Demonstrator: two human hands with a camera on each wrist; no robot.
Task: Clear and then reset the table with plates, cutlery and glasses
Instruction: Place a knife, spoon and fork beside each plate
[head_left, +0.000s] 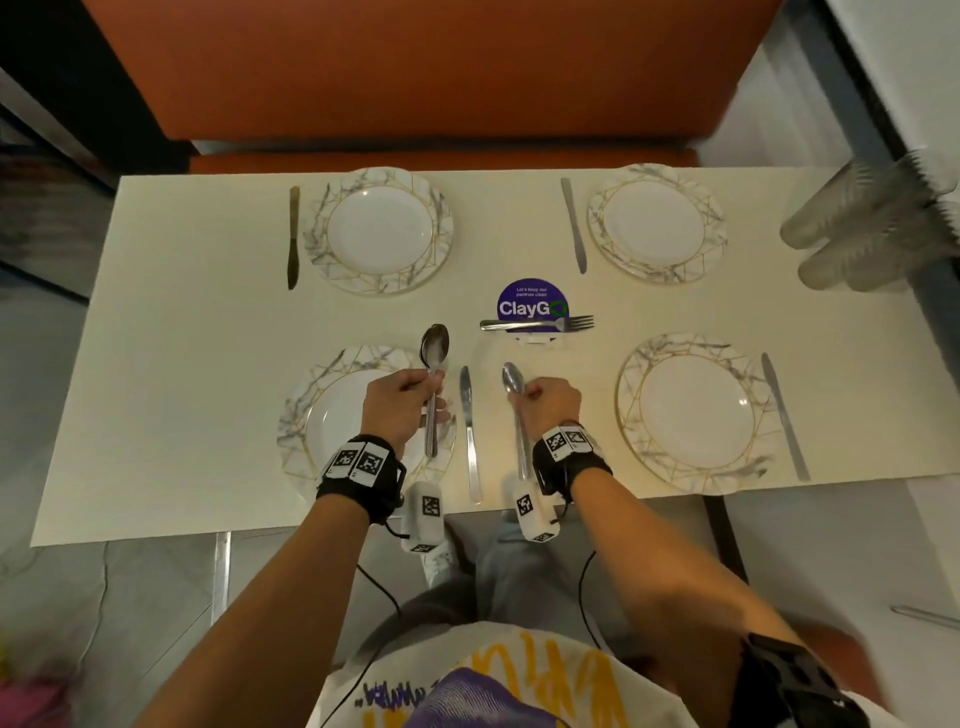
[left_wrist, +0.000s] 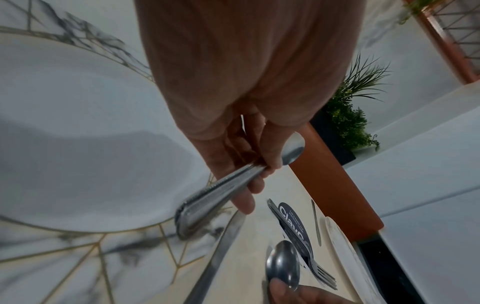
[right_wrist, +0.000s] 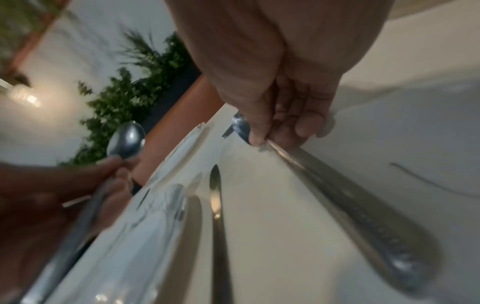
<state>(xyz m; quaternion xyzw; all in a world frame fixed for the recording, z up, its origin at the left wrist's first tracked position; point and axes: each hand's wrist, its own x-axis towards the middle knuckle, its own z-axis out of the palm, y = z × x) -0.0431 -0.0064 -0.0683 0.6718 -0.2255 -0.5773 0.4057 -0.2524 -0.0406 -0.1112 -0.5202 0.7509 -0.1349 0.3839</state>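
My left hand (head_left: 402, 402) grips a metal spoon (head_left: 434, 348) by its handle above the near-left marbled plate (head_left: 301, 421), bowl pointing away; the same spoon (left_wrist: 221, 191) shows in the left wrist view. My right hand (head_left: 548, 402) pinches a second spoon (head_left: 514, 384) just right of a knife (head_left: 470, 441) lying beside that plate; its handle (right_wrist: 350, 207) runs toward the right wrist camera. A fork (head_left: 537, 323) lies across the base of a purple ClayGo sign (head_left: 530, 299). Three more plates (head_left: 382, 231) (head_left: 655, 228) (head_left: 693, 413) each have a knife alongside.
A stack of clear plastic cups (head_left: 872, 228) lies on its side at the table's far right edge. An orange bench (head_left: 415, 78) runs behind the cream table (head_left: 182, 338). Green plants (left_wrist: 348, 115) stand beyond the bench. My legs are under the near edge.
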